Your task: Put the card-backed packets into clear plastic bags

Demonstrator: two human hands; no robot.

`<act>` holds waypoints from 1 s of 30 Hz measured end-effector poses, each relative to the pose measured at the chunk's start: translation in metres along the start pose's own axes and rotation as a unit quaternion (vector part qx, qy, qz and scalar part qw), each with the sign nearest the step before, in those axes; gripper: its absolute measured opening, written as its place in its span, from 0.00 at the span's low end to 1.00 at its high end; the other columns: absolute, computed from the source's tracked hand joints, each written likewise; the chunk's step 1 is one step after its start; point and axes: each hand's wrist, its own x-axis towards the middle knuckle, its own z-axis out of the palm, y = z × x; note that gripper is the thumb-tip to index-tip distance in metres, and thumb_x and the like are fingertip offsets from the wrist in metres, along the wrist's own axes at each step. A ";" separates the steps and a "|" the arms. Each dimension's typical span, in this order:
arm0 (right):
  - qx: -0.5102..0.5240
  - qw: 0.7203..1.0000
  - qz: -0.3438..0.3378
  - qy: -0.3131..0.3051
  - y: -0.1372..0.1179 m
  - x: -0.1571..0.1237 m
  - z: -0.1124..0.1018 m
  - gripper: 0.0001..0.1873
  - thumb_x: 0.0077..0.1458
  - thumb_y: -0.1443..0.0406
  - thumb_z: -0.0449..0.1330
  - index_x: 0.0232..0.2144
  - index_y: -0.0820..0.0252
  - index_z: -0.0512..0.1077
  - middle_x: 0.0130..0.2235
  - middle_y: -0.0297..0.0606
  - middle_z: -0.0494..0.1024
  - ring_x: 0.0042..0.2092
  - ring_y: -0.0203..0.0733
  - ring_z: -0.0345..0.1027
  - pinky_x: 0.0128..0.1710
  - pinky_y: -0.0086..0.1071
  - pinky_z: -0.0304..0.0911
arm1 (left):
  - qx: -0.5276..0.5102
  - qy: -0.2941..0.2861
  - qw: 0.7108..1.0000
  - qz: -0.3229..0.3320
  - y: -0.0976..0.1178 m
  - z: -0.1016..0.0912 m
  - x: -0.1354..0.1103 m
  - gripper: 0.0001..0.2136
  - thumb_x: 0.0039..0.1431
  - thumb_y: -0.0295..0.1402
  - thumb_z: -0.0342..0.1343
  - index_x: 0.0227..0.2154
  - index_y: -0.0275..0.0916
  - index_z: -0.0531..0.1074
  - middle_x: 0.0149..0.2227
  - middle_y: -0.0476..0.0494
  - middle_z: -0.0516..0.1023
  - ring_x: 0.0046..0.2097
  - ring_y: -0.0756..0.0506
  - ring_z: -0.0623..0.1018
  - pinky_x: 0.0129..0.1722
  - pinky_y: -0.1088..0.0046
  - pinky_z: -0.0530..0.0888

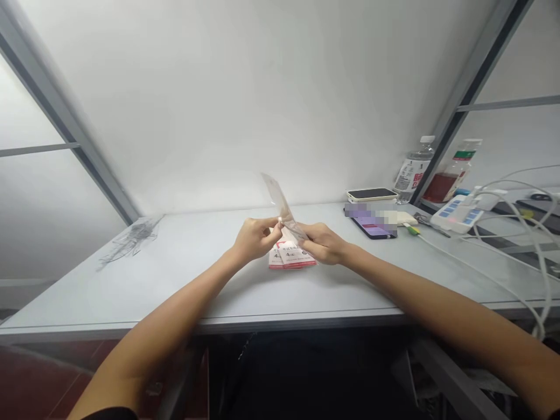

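Observation:
A thin, partly see-through plastic packet is held upright and tilted above the table, seen nearly edge-on. My left hand pinches its near side between thumb and fingers. Around its lower right end, my right hand is closed, thumb on the near side. What the packet contains cannot be made out. Just below both hands, several flat white-and-red printed packets lie overlapping on the table, marked with a "4" and Chinese characters. My hands cover part of them.
On the pale table, crumpled clear plastic lies far left. To the right are a lit phone, another phone on a white box, a water bottle, a power strip and loose white cables.

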 end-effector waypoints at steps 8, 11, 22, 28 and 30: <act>0.004 1.000 0.018 -0.002 0.003 0.000 0.000 0.11 0.49 0.71 0.46 0.33 0.60 0.66 0.21 0.28 0.59 0.23 0.33 0.51 0.25 0.27 0.51 | -0.113 0.003 0.990 -0.088 0.002 0.002 -0.001 0.15 0.56 0.40 0.48 0.36 0.36 0.75 0.26 0.46 0.76 0.20 0.52 0.73 0.20 0.78 0.69; 0.003 1.000 0.021 -0.002 0.006 0.000 0.001 0.12 0.49 0.71 0.46 0.34 0.60 0.68 0.21 0.29 0.60 0.24 0.33 0.52 0.26 0.27 0.52 | -0.113 0.015 0.990 -0.088 0.002 0.003 -0.001 0.15 0.56 0.40 0.49 0.36 0.35 0.75 0.27 0.46 0.77 0.21 0.52 0.74 0.21 0.77 0.70; 0.021 0.999 0.035 0.018 0.013 0.004 0.015 0.15 0.49 0.71 0.46 0.37 0.62 0.69 0.24 0.30 0.65 0.24 0.34 0.54 0.26 0.28 0.54 | -0.159 0.052 0.973 -0.160 0.005 0.008 -0.002 0.10 0.51 0.32 0.50 0.30 0.35 0.76 0.17 0.53 0.70 0.17 0.53 0.70 0.17 0.79 0.68; 0.038 0.997 0.057 0.041 0.006 0.006 0.018 0.08 0.50 0.69 0.47 0.27 0.60 0.65 0.21 0.29 0.62 0.24 0.34 0.54 0.26 0.29 0.53 | -0.159 0.108 0.963 -0.189 0.003 0.007 -0.001 0.09 0.49 0.28 0.47 0.27 0.35 0.73 0.18 0.52 0.72 0.16 0.55 0.68 0.16 0.79 0.66; 0.056 0.993 0.085 0.068 0.009 0.007 0.017 0.09 0.51 0.69 0.47 0.32 0.60 0.67 0.23 0.30 0.65 0.26 0.36 0.57 0.27 0.29 0.54 | -0.159 0.096 0.967 -0.173 0.004 0.006 -0.001 0.11 0.49 0.28 0.48 0.34 0.37 0.72 0.29 0.48 0.77 0.17 0.55 0.69 0.18 0.78 0.68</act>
